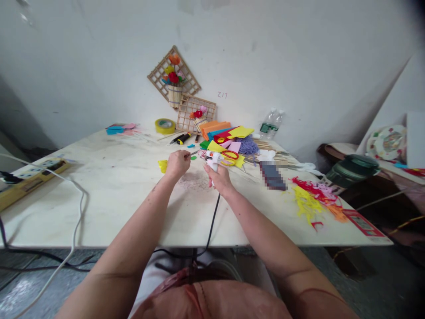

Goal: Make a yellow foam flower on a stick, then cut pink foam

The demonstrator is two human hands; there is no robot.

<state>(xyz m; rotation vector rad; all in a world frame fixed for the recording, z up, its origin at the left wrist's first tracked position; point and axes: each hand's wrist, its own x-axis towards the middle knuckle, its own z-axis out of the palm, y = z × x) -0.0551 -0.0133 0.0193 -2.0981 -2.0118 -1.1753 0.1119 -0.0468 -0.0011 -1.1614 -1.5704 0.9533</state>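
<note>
While the right hand [219,176] keeps a closed grip on the white glue gun [213,160] at frame centre, the left hand [177,163] pinches a thin stick [195,153] against its nozzle. Orange scissors [229,156] lie just beyond on the pale surface [109,195].
</note>
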